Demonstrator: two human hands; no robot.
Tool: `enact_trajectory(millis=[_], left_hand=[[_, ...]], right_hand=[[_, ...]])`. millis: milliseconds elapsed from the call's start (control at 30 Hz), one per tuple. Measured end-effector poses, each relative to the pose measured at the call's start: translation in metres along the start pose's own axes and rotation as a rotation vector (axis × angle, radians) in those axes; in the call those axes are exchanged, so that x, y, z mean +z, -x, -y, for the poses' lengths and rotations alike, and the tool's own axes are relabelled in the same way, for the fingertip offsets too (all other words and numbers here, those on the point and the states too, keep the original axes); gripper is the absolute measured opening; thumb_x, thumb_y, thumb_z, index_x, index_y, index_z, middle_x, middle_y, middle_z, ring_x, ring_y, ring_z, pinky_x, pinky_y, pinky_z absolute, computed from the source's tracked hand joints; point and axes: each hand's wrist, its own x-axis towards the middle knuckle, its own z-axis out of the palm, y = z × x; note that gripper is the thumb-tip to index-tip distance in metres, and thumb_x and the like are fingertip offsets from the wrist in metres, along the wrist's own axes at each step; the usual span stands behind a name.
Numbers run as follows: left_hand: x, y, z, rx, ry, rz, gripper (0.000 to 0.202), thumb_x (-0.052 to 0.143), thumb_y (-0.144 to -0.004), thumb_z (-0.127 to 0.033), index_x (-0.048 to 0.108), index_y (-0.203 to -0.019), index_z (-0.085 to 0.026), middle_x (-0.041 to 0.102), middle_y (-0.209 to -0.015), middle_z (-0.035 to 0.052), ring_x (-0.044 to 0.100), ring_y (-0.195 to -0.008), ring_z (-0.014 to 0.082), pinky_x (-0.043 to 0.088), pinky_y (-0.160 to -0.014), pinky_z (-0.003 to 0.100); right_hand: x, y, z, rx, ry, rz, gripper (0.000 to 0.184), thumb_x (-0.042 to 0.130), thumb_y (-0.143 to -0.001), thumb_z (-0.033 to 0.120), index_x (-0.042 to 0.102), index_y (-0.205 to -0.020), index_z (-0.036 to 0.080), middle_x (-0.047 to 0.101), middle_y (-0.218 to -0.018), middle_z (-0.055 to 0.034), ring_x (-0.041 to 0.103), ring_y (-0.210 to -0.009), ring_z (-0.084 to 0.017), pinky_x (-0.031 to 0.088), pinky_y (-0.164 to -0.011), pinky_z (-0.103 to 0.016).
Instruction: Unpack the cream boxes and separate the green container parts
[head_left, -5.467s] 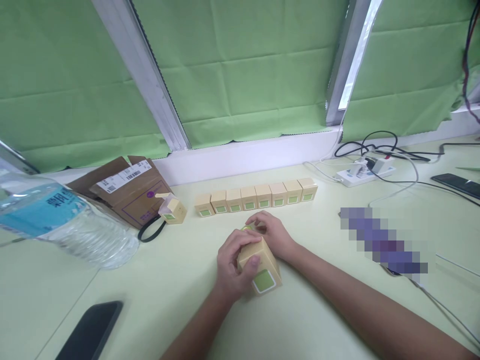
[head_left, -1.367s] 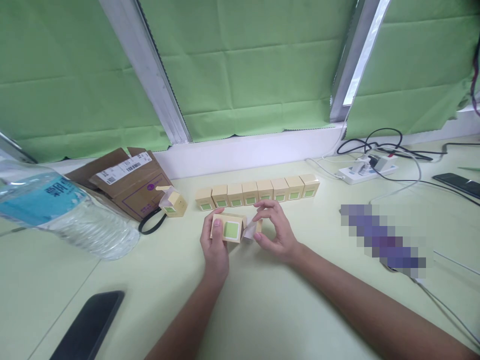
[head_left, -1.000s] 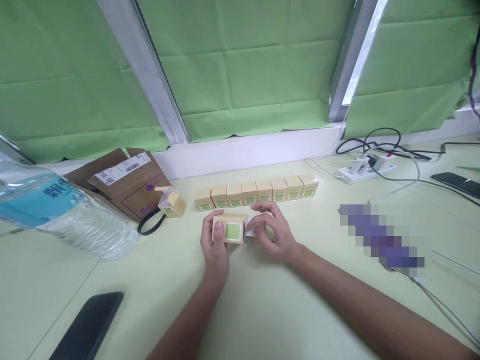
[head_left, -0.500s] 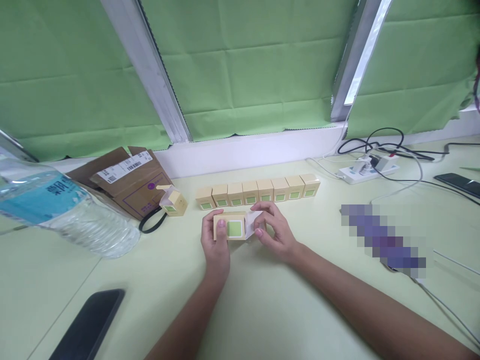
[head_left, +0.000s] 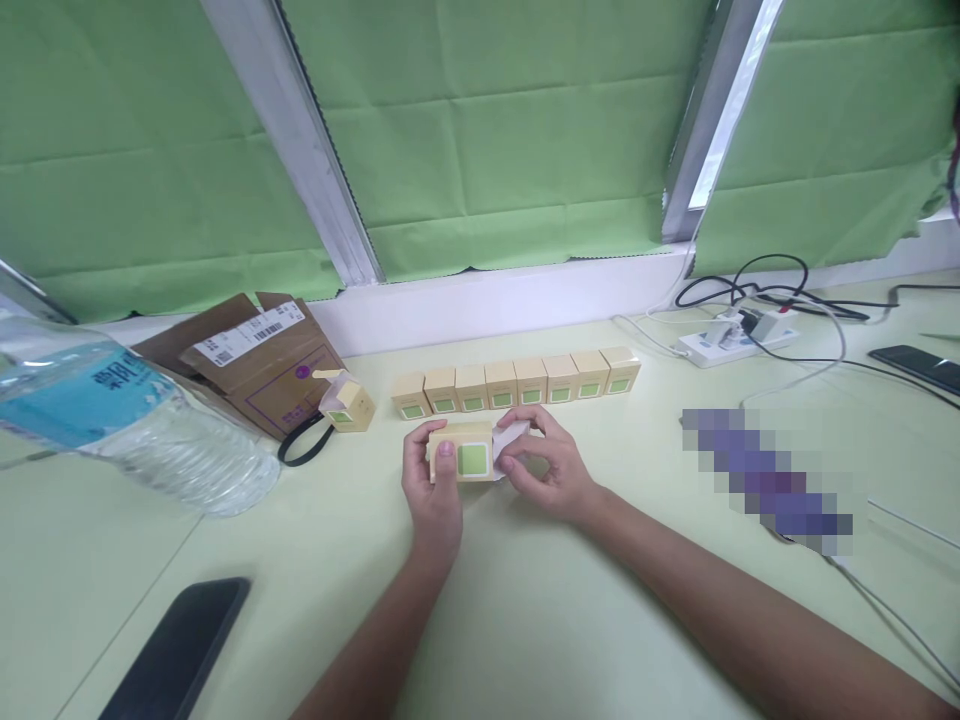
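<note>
A small tan carton (head_left: 469, 458) with a green square label lies on its side on the table. My left hand (head_left: 431, 490) grips its left end, thumb on the front face. My right hand (head_left: 551, 468) pinches the open white flap (head_left: 510, 436) at the carton's right end. Behind my hands, a row of several identical closed cartons (head_left: 517, 381) stands side by side. One more carton (head_left: 347, 403) with its lid flap open sits to the left of the row.
A brown shipping box (head_left: 251, 358) and a black band (head_left: 302, 446) lie at left. A water bottle (head_left: 127, 420) lies on its side nearer me, with a dark phone (head_left: 176, 650) at the front left. A power strip (head_left: 731, 340) with cables and another phone (head_left: 915, 367) sit at right.
Earlier both hands held the carton upright, closer to me. It now lies sideways nearer the row, and my right fingers have been working the flap at its right end.
</note>
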Motion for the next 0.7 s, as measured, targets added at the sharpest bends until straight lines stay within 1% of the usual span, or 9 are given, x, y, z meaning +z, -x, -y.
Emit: enact_trajectory(millis=[100, 233, 367, 533, 700], left_hand=[[0.0002, -0.0003, 0.0007, 0.001, 0.007, -0.014, 0.038, 0.059, -0.090, -0.052, 0.058, -0.113, -0.021, 0.062, -0.106, 0.0070, 0.064, -0.090, 0.0181, 0.052, -0.078, 0.029], [0.0006, -0.0005, 0.0017, 0.000, 0.019, -0.020, 0.038, 0.059, -0.090, -0.053, 0.057, -0.113, -0.021, 0.062, -0.106, 0.0069, 0.064, -0.091, 0.0179, 0.052, -0.078, 0.028], [0.0010, -0.0008, 0.0020, 0.006, 0.022, -0.034, 0.037, 0.059, -0.091, -0.052, 0.058, -0.112, -0.022, 0.062, -0.106, 0.0064, 0.064, -0.088, 0.0167, 0.052, -0.078, 0.028], [0.0013, -0.0010, 0.0034, 0.006, 0.047, -0.041, 0.037, 0.060, -0.090, -0.051, 0.058, -0.114, -0.022, 0.062, -0.107, 0.0063, 0.064, -0.089, 0.0163, 0.052, -0.079, 0.028], [0.0018, -0.0015, 0.0050, 0.015, 0.080, -0.060, 0.038, 0.063, -0.089, -0.051, 0.058, -0.113, -0.021, 0.061, -0.106, 0.0056, 0.063, -0.089, 0.0159, 0.052, -0.080, 0.028]], right_hand=[[0.0000, -0.0001, -0.0001, -0.001, -0.001, -0.032, 0.010, 0.062, -0.087, 0.022, 0.073, -0.085, 0.021, 0.060, -0.109, -0.0114, 0.062, -0.100, -0.023, 0.054, -0.086, -0.041], [0.0002, -0.0003, 0.0002, 0.011, 0.010, -0.070, 0.015, 0.063, -0.088, 0.023, 0.076, -0.095, 0.023, 0.061, -0.106, -0.0105, 0.063, -0.098, -0.022, 0.055, -0.082, -0.040], [0.0012, -0.0009, -0.0001, -0.030, 0.024, -0.110, 0.016, 0.065, -0.087, 0.021, 0.079, -0.095, 0.025, 0.063, -0.105, -0.0098, 0.063, -0.098, -0.023, 0.054, -0.081, -0.041], [0.0014, -0.0010, -0.0020, -0.042, 0.093, -0.149, 0.014, 0.068, -0.085, 0.023, 0.081, -0.089, 0.028, 0.064, -0.109, -0.0090, 0.062, -0.103, -0.024, 0.053, -0.087, -0.045], [0.0011, -0.0010, -0.0036, -0.074, 0.140, -0.171, 0.016, 0.069, -0.085, 0.023, 0.082, -0.093, 0.031, 0.066, -0.115, -0.0079, 0.061, -0.106, -0.024, 0.052, -0.090, -0.046]])
